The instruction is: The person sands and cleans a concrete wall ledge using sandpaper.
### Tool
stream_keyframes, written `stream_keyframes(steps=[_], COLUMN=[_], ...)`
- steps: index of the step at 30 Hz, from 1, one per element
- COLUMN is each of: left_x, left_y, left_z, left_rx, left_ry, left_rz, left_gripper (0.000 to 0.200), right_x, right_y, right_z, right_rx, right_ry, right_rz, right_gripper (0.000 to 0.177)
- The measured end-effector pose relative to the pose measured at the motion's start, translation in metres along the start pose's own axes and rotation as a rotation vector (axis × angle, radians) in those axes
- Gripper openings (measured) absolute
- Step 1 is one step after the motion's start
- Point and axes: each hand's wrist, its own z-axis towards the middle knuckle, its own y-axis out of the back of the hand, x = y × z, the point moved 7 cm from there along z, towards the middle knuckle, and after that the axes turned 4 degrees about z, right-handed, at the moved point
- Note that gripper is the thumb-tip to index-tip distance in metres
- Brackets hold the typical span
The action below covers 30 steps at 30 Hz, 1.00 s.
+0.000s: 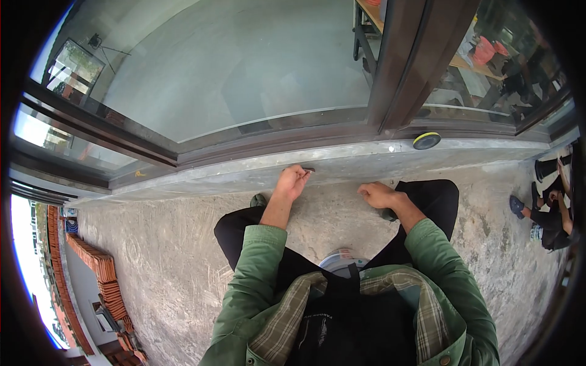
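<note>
My left hand [293, 182] is closed in a pinch on a small dark flat piece [310, 170], too small to name. It is held at the front face of the grey concrete sill [342, 169] below the glazed frame. My right hand [377, 194] hovers in front of the sill near my right knee, fingers curled in. What lies inside those fingers, if anything, is hidden. On top of the sill, further right, rests a round black pad with a yellow-green edge [426, 141]. A small white spot [391, 149] shows beside it.
Brown-framed glass [244, 67] rises behind the sill. Between my legs is a pale bucket [343, 258] on the rough concrete floor [165, 262]. Stacked orange bricks or tiles [97, 259] stand at left. Another person [552, 210] is low down at the far right.
</note>
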Motion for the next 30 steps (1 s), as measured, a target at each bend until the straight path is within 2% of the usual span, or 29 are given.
stream_keyframes(steps=[17, 21, 23, 30], left_x=[-0.008, -0.007, -0.008, -0.004], left_y=[-0.018, -0.014, -0.016, -0.002], left_z=[-0.018, -0.012, -0.014, -0.002], left_rx=[-0.045, -0.039, -0.041, -0.039], left_ry=[0.045, 0.050, 0.066, 0.079], left_rz=[-0.036, -0.029, -0.009, 0.031], left_gripper=[0.001, 0.005, 0.007, 0.017], right_x=[-0.010, -0.020, -0.025, -0.014], right_y=[-0.001, -0.010, -0.014, -0.005], right_z=[-0.002, 0.007, 0.010, 0.001], right_rx=[0.001, 0.044, -0.026, 0.017], right_ry=[-0.017, -0.031, 0.029, -0.050], right_rz=[0.000, -0.004, -0.014, 0.006], right_gripper=[0.035, 0.036, 0.032, 0.034])
